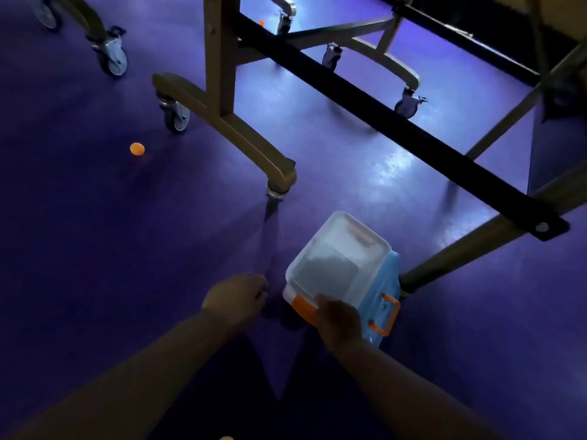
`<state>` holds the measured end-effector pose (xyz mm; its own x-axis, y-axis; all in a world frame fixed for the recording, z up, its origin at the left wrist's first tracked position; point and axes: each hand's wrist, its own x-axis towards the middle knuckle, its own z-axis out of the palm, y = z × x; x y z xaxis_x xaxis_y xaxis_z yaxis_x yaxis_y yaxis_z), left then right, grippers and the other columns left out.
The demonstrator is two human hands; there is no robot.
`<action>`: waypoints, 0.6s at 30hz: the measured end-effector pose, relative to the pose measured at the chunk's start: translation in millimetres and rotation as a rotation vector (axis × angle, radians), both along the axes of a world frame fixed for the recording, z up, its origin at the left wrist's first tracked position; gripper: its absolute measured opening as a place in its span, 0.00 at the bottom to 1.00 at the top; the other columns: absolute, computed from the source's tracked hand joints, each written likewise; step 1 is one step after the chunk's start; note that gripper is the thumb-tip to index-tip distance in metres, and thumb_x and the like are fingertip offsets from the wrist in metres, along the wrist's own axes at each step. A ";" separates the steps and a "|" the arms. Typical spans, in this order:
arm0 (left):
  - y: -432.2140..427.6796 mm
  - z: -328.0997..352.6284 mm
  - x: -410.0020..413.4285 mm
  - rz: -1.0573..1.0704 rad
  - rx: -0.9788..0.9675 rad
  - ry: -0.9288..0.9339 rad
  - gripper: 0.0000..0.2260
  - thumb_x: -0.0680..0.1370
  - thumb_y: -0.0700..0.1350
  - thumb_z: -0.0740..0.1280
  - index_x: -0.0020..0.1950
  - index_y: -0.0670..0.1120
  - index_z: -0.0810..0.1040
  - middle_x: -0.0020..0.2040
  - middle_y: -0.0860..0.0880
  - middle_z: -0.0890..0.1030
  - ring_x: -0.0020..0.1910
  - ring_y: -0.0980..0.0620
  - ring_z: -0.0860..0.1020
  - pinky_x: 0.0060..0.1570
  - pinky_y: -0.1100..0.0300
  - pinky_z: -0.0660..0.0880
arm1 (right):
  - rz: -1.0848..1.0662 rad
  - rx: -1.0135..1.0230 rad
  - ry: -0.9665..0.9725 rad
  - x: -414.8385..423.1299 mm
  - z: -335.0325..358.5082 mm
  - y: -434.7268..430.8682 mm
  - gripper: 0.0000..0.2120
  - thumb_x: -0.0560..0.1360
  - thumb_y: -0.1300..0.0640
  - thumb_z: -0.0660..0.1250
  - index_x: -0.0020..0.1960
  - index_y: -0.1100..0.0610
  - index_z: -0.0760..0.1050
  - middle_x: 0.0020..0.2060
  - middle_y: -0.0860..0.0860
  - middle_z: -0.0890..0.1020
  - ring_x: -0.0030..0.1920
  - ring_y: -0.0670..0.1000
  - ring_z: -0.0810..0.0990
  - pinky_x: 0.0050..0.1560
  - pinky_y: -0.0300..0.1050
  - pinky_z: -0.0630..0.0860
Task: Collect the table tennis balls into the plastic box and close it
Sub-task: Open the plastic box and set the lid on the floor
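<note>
The translucent plastic box (pixel 340 265) is tilted just above the purple floor, its inside showing no balls. Its blue lid (pixel 389 290) with an orange handle hangs at the right side. My right hand (pixel 338 319) grips the box's near rim beside an orange latch. My left hand (pixel 236 296) hovers just left of the box with fingers curled downward; what is inside them is hidden. One orange ball (pixel 137 149) lies on the floor at the left. Another orange ball (pixel 261 22) shows far back under the table.
The table tennis table's metal frame (pixel 222 90) with wheeled legs (pixel 176 117) stands ahead. A black crossbar (pixel 397 128) runs diagonally to the right above the box. An orange speck (pixel 227 437) sits at the bottom edge.
</note>
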<state>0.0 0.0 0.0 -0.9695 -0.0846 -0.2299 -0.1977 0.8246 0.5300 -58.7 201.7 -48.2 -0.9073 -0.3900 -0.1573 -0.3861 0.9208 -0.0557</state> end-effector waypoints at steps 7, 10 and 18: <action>13.8 -18.5 -1.7 0.052 0.080 -0.099 0.09 0.79 0.48 0.58 0.49 0.44 0.74 0.54 0.46 0.79 0.52 0.47 0.77 0.46 0.57 0.70 | 0.118 -0.150 0.158 19.7 -8.3 8.6 0.10 0.70 0.53 0.60 0.38 0.52 0.80 0.28 0.52 0.82 0.26 0.51 0.81 0.23 0.42 0.76; 17.2 -28.5 -7.7 0.093 0.210 -0.149 0.14 0.81 0.48 0.55 0.59 0.43 0.74 0.58 0.44 0.78 0.56 0.45 0.76 0.55 0.54 0.73 | 0.027 -0.377 -0.077 34.6 -4.7 -0.4 0.21 0.75 0.44 0.53 0.48 0.53 0.81 0.44 0.54 0.85 0.45 0.51 0.82 0.43 0.35 0.75; 32.0 -52.7 -17.0 0.269 0.130 -0.238 0.11 0.79 0.40 0.58 0.57 0.34 0.71 0.59 0.36 0.76 0.57 0.38 0.75 0.49 0.53 0.69 | -0.004 -0.435 0.117 26.0 -15.4 44.1 0.17 0.74 0.50 0.58 0.53 0.57 0.81 0.49 0.54 0.84 0.50 0.53 0.82 0.51 0.49 0.80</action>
<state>-17.0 32.0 -52.7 -0.8349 -0.2839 -0.4715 -0.5279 0.6555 0.5400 -32.6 245.8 -63.5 -0.9109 -0.3932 0.1248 -0.4092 0.8229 -0.3943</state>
